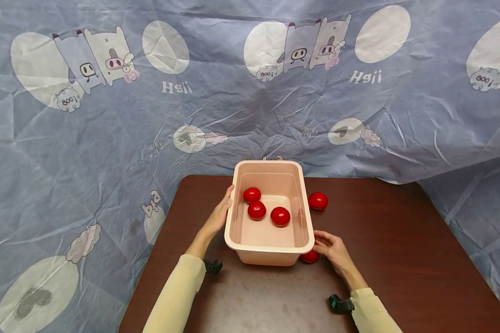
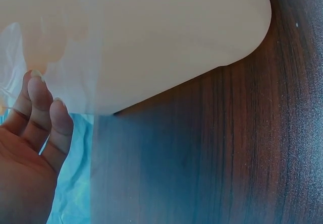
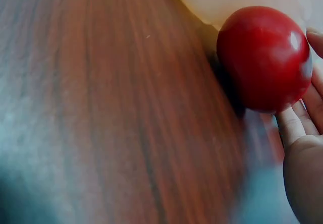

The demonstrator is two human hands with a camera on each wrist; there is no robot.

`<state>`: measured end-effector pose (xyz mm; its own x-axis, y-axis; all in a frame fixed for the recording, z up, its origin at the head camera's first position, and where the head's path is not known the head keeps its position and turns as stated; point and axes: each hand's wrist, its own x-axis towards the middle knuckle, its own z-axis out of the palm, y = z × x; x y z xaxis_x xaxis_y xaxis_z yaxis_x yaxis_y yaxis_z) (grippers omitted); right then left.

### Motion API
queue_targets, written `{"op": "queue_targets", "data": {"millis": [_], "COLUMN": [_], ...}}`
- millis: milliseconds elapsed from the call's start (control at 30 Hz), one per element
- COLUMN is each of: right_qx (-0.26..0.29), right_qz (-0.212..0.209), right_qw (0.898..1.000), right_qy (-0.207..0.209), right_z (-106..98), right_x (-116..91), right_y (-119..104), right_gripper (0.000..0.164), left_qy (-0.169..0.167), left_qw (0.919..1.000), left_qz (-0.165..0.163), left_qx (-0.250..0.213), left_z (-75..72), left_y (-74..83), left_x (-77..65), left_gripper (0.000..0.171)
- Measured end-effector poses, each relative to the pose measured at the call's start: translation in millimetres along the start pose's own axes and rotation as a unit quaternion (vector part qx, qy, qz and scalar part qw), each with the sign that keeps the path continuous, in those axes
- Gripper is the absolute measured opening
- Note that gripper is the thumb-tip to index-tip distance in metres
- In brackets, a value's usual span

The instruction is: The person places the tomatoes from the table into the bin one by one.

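A pale pink plastic tub stands on the table with several shiny red balls inside, among them one red ball right of the middle. My left hand lies along the tub's left outer wall; in the left wrist view its fingertips are at that wall, and its thumb is hidden. By the tub's near right corner, my right hand holds another red ball between thumb and fingers. That ball is partly hidden by the tub and the hand in the head view.
One more red ball rests on the dark brown table, right of the tub. A blue-grey printed cloth hangs behind the table and down its left side. Dark wrist straps are on both arms.
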<state>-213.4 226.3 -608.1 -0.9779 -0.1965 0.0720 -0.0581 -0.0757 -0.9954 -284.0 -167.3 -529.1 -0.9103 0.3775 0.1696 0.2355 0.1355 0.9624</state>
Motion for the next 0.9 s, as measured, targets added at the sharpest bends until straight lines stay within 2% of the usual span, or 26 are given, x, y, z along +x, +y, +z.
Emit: {"op": "queue_targets", "data": {"millis": [67,167,333,567,700,800,900], "right_qx": [0.001,0.005,-0.005,-0.011,-0.002,-0.006,-0.027], "right_qz": [0.003,0.008,0.017,0.037,0.037,0.033,0.035], "right_qw": [1.0,1.0,1.0,0.998,0.995,0.993,0.991], "right_qy": [0.0,-0.001,-0.011,-0.043,-0.094,-0.116,-0.123], "right_z": [0,-1,0,-2,-3,-3,-5], "right_x": [-1,-1,-2,-4,-8,-8,-7], "right_y": [1,2,4,8,12,13,12], "right_gripper": [0.05,0.055,0.065,0.075,0.079,0.079,0.08], "left_qy": [0.011,0.023,0.023,0.021,0.005,-0.004,-0.006], "left_qw": [0.9999,0.9996,0.9989,0.9993,0.9997,0.9997,0.9997], "left_qz": [0.004,0.012,0.027,0.014,-0.003,-0.012,-0.01], "left_qx": [0.004,0.015,0.03,0.026,0.024,0.023,0.02], "left_z": [0.1,0.7,1.1,1.7,0.8,-0.4,-1.0], "left_y": [-10.4,-14.6,-16.1,-14.8,7.1,22.6,22.9], "left_x": [2.7,3.2,2.4,1.9,-4.1,-8.2,-7.4], "left_gripper": [0.052,0.053,0.055,0.054,0.054,0.054,0.054]}}
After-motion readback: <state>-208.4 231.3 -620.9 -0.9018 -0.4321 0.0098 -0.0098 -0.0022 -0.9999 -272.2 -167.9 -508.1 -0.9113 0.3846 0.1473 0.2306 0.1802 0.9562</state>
